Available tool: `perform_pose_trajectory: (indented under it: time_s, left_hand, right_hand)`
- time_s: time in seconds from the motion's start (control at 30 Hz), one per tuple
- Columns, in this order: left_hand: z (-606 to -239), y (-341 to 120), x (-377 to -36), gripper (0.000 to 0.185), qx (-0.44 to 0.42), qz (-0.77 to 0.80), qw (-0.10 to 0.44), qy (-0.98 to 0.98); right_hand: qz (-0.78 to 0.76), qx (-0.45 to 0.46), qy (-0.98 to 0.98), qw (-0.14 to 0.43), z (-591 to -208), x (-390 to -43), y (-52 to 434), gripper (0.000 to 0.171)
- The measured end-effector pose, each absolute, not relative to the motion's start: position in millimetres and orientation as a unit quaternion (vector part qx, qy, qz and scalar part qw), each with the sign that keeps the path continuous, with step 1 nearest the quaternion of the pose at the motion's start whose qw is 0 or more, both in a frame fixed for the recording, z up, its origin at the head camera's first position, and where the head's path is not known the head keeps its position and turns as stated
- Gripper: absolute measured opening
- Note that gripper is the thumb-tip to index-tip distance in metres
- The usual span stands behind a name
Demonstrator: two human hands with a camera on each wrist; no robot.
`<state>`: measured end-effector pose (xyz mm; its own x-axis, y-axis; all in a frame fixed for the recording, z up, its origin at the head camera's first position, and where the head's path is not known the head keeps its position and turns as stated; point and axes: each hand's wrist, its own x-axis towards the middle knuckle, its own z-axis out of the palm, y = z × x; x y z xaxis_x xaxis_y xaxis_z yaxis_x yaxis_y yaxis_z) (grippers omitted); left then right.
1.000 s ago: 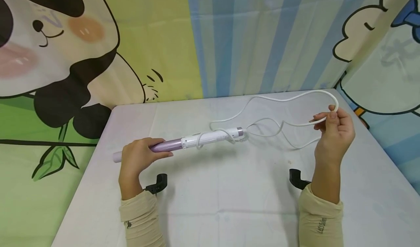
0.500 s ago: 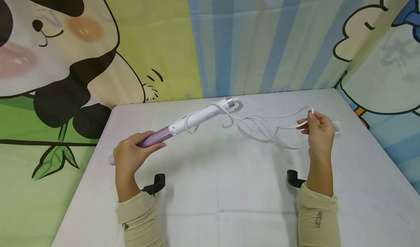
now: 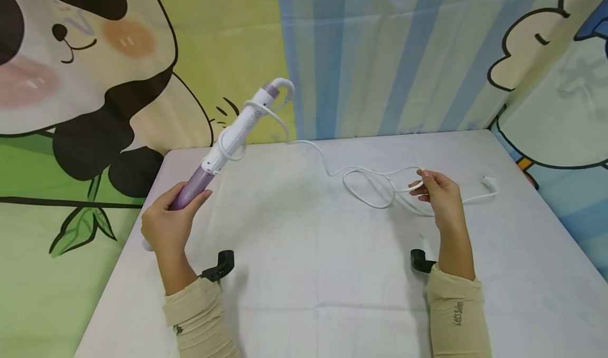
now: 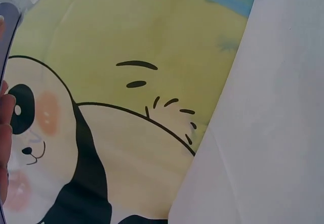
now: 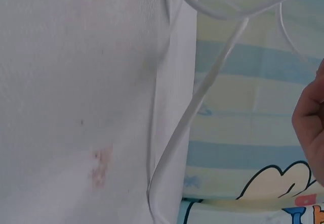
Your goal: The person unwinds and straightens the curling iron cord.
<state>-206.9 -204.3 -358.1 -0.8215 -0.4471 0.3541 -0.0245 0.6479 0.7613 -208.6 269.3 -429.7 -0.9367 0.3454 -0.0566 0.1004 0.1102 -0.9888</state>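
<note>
The curling iron [image 3: 228, 144], gripped at its purple end by the left hand [image 3: 167, 226] and tilted toward 1 o'clock, is best kept steady while the cord [image 3: 366, 181], pinched by the right hand [image 3: 439, 194] above the surface [image 3: 309, 273], is fed slack-free.

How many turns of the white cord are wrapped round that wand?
2: one loop near the purple grip, one higher near the tip. Others may be hidden behind the curling wand.

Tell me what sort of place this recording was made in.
Probably a small staged corner set up for filming, not a lived-in room. A table under a white cloth stands against cartoon backdrops: a panda print on one side, blue striped cloth behind. The only item is a curling iron with its cord.
</note>
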Motion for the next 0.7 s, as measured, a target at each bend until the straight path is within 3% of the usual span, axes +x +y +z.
perform_pose_trajectory:
  time_s: [0.2,0.43,0.57,0.7]
  left_hand:
    - [-354.5,-207.4,-203.1,0.054,0.162,-0.406,0.276,-0.856]
    - [-354.6,-206.7,-203.9,0.053,0.153,-0.386,0.298,-0.860]
    - [-355.2,-205.6,-204.2,0.051,0.135,-0.382,0.303,-0.862]
    - [-357.0,-201.7,-205.8,0.049,0.100,-0.367,0.297,-0.876]
  right_hand:
    - [0.610,-0.012,-0.792,0.007,-408.3,-207.6,221.3,0.042]
    - [0.455,0.147,-0.869,-0.126,-412.1,-202.5,156.6,0.027]
    - [0.332,0.167,-0.912,-0.175,-423.2,-199.6,132.0,0.028]
    - [0.252,0.113,-0.949,-0.153,-428.8,-199.2,121.6,0.029]
